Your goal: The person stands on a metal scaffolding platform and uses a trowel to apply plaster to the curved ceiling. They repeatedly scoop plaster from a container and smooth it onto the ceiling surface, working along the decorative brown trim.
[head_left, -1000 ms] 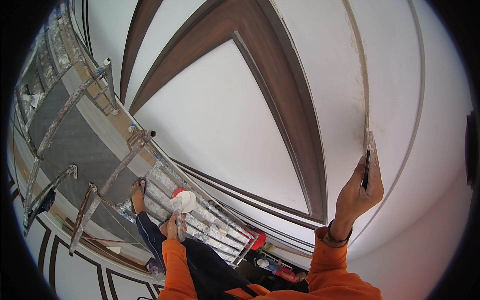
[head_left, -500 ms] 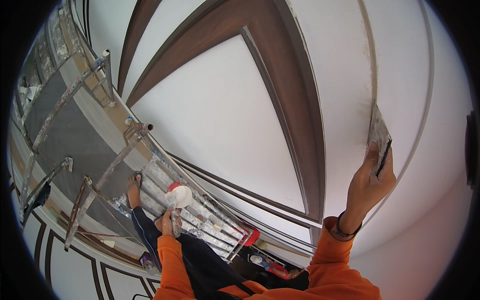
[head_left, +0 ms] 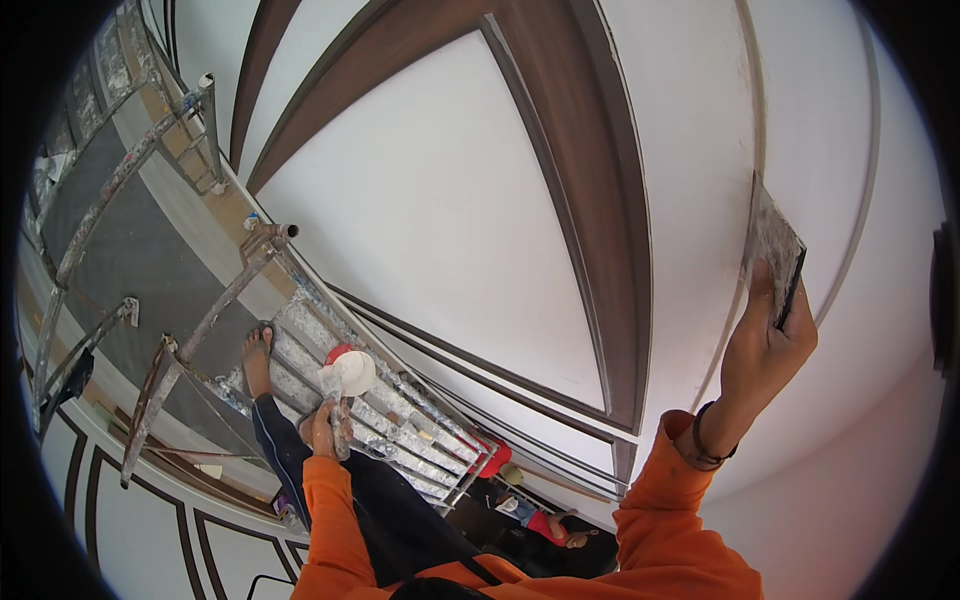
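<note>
Before me spreads a broad white panel [head_left: 430,220], framed by wide brown moulding [head_left: 590,170] that meets in a peak; whether it is wall or ceiling, I can't quite tell through this curved view. To its right, smooth white plasterwork [head_left: 690,250] takes on a faint pink tint lower down. Below me at left, paint-spattered scaffold pipes [head_left: 228,301] stand over a dark grey floor [head_left: 150,255] with pale and tan borders. Beyond, a white wall [head_left: 140,530] carries dark rectangular trim. The light is soft.
</note>
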A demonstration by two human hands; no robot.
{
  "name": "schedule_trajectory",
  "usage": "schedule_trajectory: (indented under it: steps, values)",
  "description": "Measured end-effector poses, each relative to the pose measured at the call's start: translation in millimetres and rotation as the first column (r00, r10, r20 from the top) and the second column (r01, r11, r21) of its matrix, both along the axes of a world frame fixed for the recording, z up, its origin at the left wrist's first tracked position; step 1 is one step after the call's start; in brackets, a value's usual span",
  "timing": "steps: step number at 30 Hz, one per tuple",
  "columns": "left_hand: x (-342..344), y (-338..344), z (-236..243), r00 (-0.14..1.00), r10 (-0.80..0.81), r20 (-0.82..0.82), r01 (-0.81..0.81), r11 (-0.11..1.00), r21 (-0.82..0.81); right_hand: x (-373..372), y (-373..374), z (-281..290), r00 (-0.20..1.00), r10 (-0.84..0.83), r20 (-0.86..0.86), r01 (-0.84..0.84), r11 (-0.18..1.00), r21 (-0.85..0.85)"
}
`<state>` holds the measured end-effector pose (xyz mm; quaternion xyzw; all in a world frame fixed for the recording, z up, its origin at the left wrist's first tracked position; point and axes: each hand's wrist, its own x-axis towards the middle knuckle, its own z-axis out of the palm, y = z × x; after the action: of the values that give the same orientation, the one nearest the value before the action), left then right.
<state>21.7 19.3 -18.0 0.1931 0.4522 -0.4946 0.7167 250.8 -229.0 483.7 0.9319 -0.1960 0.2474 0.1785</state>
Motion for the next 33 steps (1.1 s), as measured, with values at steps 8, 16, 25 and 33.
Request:
schedule_trajectory:
  steps: [8,16,25,33]
  values:
    - [-7.9,4.1,-9.6,0.998,0.002,0.067,0.003,0.997,-0.083,-3.6,-2.4,12.8,0.999,-0.044,0.030,0.040,0.992,0.116]
    - [-13.6,0.8,-10.8,0.995,-0.001,0.096,-0.002,1.000,0.032,-48.8,0.0,14.1,0.999,0.015,0.045,-0.019,0.996,0.091]
    - [-14.4,-2.1,-13.9,0.998,0.012,0.058,-0.013,1.000,0.013,-25.1,4.4,0.2,0.994,0.089,0.069,-0.093,0.994,0.052]
    - [-8.0,0.0,-6.1,0.998,0.035,0.054,-0.035,0.999,0.000,20.4,8.3,-0.4,0.978,0.201,0.053,-0.198,0.979,-0.053]
